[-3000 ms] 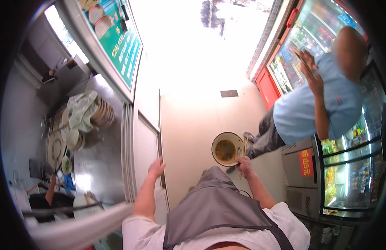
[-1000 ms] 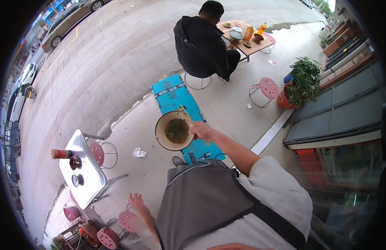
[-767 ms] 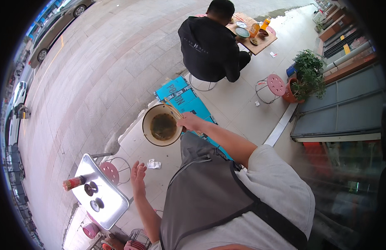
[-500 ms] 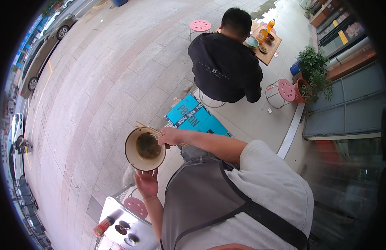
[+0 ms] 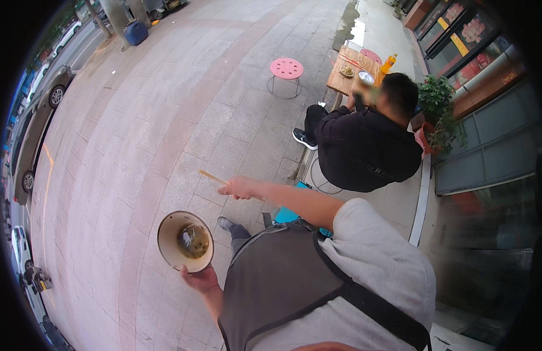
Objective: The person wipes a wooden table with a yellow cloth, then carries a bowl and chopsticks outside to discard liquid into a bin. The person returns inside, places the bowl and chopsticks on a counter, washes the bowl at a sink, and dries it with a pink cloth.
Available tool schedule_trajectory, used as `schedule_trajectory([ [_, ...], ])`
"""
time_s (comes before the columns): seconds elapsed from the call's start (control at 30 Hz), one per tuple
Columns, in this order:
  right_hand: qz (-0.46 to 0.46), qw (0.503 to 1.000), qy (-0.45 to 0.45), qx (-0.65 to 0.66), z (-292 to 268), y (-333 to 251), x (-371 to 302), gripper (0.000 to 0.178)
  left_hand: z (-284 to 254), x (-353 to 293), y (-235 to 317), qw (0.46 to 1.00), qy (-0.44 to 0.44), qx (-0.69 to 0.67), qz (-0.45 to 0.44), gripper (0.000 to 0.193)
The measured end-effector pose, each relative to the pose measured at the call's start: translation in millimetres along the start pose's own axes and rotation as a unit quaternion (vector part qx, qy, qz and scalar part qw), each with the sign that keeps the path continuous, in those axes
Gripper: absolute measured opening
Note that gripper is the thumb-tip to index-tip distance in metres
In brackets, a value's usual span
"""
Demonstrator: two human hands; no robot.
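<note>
Left hand (image 5: 202, 279) gripping soup bowl (image 5: 170, 238) by rim, some fingers hidden; right hand (image 5: 240, 188) clamping fingers around chopsticks (image 5: 212, 176). Holding bowl level should be preventing broth (image 5: 193, 244) spills.

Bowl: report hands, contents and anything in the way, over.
Left hand holding bowl by near side, liquid inside. Right hand gripping chopsticks, apart from bowl. Possible obstacles: seated person ahead right, pink stool farther ahead.

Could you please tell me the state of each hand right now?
Left hand: holding the bowl by its near side.
Right hand: closed around the chopsticks.
</note>
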State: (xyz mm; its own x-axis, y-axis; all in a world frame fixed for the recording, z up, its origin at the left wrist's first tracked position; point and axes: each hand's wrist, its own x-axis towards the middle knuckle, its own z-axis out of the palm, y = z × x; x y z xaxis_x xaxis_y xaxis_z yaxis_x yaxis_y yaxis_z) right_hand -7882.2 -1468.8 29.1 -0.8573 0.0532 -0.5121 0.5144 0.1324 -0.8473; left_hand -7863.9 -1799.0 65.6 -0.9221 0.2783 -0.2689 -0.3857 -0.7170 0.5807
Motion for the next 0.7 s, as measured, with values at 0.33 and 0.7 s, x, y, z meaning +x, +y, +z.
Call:
schedule_trajectory([
  [0.33,0.244,0.924,0.291,-0.047,-105,70,217,0.065,52,369,129,0.997,-0.002,0.050,-0.061,0.078],
  [0.7,0.239,0.918,0.293,-0.123,-264,-35,591,0.028,141,761,183,0.999,0.017,0.046,0.010,0.075],
])
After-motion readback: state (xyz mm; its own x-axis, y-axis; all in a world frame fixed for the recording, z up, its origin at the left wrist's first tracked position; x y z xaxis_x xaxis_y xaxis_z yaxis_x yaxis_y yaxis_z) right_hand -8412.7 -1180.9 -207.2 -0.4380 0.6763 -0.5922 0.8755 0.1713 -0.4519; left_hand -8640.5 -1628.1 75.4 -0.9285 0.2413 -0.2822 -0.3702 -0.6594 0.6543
